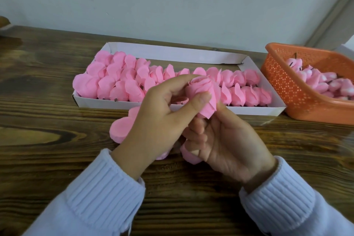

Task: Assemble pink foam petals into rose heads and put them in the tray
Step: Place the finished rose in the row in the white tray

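The white card tray (275,110) is more than half full. Finished roses (118,86) sit in it in tight rows, touching side by side. The front rows run nearly all the way across, but the back right part shows bare card, so there is room for more. I think the job is well along but not done.

One more rose head (199,92) is being made right now. It is up in the air in front of the tray, held by both hands. The left hand (157,120) curls round it, with the thumb pressing a petal flat on its side and a finger over the top. The right hand (231,145) grips it from below, fingers curled at its bottom end. It looks nearly whole to me (the petals wrap round like a little cabbage).

Loose petal stacks (121,130) lie on the wooden table (47,101) just under the hands, so I guess more roses are to come. The orange basket (287,90), full of tiny holes, holds small pink and white buds (318,80) with dark stems.

The petals look soft, thin and round, with a dull, smooth face. The tray is stiff folded card. The sleeves (103,193) are pale ribbed knit.
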A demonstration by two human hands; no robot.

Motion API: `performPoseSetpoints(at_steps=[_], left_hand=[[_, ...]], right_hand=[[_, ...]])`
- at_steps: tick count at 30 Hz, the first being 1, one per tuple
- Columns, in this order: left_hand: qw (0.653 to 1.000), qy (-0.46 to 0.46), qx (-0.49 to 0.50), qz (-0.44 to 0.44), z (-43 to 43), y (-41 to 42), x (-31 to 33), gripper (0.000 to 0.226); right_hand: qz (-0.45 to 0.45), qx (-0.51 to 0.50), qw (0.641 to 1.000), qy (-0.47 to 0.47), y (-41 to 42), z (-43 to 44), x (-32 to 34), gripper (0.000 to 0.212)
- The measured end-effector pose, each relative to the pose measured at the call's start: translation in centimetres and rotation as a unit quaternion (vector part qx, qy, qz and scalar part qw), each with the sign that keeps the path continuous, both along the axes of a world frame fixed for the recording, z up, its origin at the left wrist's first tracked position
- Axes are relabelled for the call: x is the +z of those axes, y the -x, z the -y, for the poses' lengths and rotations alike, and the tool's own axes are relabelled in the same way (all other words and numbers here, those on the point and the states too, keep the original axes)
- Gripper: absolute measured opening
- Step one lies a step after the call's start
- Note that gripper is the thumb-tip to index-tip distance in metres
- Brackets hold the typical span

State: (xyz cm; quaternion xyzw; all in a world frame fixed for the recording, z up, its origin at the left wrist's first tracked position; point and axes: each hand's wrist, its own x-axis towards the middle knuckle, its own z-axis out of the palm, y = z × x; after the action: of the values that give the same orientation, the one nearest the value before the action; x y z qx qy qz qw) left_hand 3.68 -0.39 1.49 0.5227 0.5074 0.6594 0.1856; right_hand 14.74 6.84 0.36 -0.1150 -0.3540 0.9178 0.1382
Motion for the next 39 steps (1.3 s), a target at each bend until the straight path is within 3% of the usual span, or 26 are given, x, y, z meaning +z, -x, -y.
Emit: performPoseSetpoints(at_steps=[4, 8, 12, 15, 20, 24, 28, 37, 39], left_hand=[[0.999, 0.005, 0.046, -0.001, -1.6, 2.1, 2.2, 0.007], [0.995, 0.011, 0.094, -0.04, -5.3, 7.9, 6.0, 0.021], [0.974, 0.134, 0.164, -0.078, -10.4, 13.8, 6.4, 0.024], [0.94, 0.236, 0.184, -0.167, -12.7, 16.8, 4.6, 0.027], [0.904, 0.312, 0.162, -0.245, -14.4, 17.4, 1.9, 0.032], [0.886, 0.326, 0.17, -0.281, -15.0, 17.5, 0.4, 0.014], [0.864, 0.35, 0.17, -0.318, -14.3, 17.8, -0.3, 0.036], [0.808, 0.416, 0.127, -0.398, -13.8, 18.2, -0.2, 0.021], [0.814, 0.406, 0.142, -0.391, -13.8, 18.2, -0.2, 0.02]], right_hand=[[0.039, -0.038, 0.998, 0.02, -0.1, -0.2, 0.3, 0.044], [0.04, -0.043, 0.998, 0.026, -0.2, -0.2, 0.4, 0.042], [0.047, -0.047, 0.998, 0.019, -0.2, -0.2, 0.3, 0.039], [0.053, -0.036, 0.998, 0.008, -0.2, -0.2, 0.2, 0.036], [0.03, -0.014, 0.999, 0.007, -0.2, -0.1, -0.4, 0.034], [0.027, -0.008, 1.0, -0.012, -0.1, 0.1, -0.6, 0.028], [0.037, -0.007, 0.999, -0.03, -0.1, 0.2, -0.6, 0.025], [0.038, -0.008, 0.999, -0.036, 0.0, 0.3, -0.5, 0.021], [0.04, -0.008, 0.998, -0.04, 0.0, 0.4, -0.4, 0.021]])
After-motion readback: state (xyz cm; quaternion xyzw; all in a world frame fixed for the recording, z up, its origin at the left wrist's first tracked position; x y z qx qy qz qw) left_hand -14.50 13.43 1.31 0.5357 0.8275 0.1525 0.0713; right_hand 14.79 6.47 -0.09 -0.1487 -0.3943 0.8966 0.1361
